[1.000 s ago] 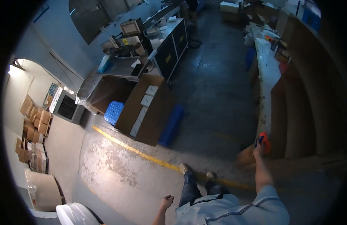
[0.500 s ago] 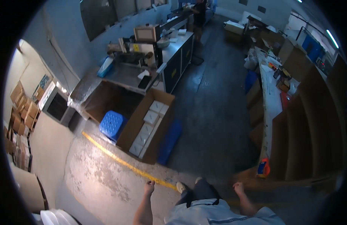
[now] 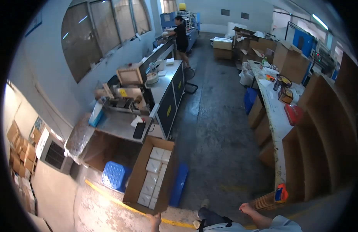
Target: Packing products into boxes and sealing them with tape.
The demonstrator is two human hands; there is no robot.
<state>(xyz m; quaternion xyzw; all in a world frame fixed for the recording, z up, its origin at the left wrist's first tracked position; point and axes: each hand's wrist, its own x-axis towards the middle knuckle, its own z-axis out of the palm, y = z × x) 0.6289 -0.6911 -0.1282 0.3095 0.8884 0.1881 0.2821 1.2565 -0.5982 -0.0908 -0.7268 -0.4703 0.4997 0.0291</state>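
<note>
My left hand (image 3: 154,219) is low in the picture, its fingers loosely curled. It overlaps the near end of a long open cardboard carton (image 3: 129,197); whether it touches the carton cannot be made out. Rows of small white boxes (image 3: 152,178) fill the carton. My right hand (image 3: 246,208) is held out at my right side, fingers curled in, with nothing visible in them. Beside it are the brown edges of a cardboard stack (image 3: 264,202), below the end of a long worktable (image 3: 277,135). An orange and blue tape dispenser (image 3: 281,193) stands at that near end.
A blue stool (image 3: 114,174) stands left of the carton and a blue panel (image 3: 179,185) right of it. Machine benches (image 3: 169,102) line the left side of the aisle (image 3: 213,116). A person (image 3: 181,36) stands farther up. Tall cardboard (image 3: 318,154) rises on the right.
The view has tilted up and moved forward, so the carton and tape dispenser sit lower in the picture. My left hand now appears against the carton's near end.
</note>
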